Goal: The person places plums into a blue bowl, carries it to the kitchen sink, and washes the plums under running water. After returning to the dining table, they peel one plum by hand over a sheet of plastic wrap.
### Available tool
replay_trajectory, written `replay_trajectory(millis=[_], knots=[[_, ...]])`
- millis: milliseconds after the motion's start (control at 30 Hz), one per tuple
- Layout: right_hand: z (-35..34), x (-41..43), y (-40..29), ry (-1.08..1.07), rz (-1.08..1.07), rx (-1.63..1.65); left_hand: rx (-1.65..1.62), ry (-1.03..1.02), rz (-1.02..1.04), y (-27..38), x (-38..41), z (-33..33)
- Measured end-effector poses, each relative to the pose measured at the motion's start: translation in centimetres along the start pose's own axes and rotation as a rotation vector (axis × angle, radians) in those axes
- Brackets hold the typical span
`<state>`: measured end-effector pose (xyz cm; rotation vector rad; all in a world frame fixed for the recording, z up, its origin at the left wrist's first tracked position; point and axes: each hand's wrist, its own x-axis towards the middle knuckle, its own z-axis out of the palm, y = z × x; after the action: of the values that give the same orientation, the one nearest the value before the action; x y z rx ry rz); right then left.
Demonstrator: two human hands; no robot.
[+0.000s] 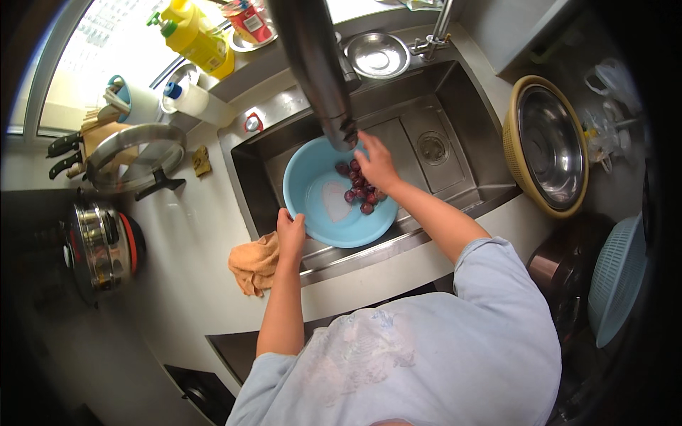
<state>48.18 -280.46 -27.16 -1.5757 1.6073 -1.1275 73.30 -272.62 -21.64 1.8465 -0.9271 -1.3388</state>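
A light blue plastic basin (314, 175) rests in the stainless steel sink (463, 112), with several dark red grapes (360, 186) lying inside towards its right side. My left hand (291, 231) grips the basin's rim at the near left. Over the basin's right side, my right hand (377, 161) is raised beside the spout of the metal faucet (338, 125), close above the grapes; whether its fingertips touch the spout cannot be told. An orange cloth (256, 263) lies on the counter by my left wrist.
A steel bowl in a tan basket (511, 152) stands right of the sink. On the left are a glass lid (138, 157), a knife block (109, 139), a steel pot (101, 247) and a sponge (201, 161). Yellow detergent bottles (200, 45) and a small steel dish (379, 55) stand behind.
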Motion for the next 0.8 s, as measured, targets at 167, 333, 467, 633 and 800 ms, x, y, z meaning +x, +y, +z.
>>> replay_trajectory(millis=[167,333,467,633,800], knots=[[-3.7,3.6,-12.8,0.325,-0.269,0.194,0.647,0.048,0.102,-5.7,2.4,-2.3],[-3.4,6.2,-14.5,-0.09,-0.354,0.107,0.64,-0.042,0.018,-5.7,1.9,-1.1],[-0.6,2.3,-11.2,-0.475,-0.421,-0.343,0.649,-0.12,-0.06,-6.9,2.3,-0.2],[-2.6,1.1,-10.2,0.112,-0.514,-0.088,0.677,-0.106,0.035,-7.9,2.2,0.3],[-4.1,6.4,-13.7,0.033,-0.373,0.179,0.661,-0.066,0.003,-7.2,1.1,1.0]])
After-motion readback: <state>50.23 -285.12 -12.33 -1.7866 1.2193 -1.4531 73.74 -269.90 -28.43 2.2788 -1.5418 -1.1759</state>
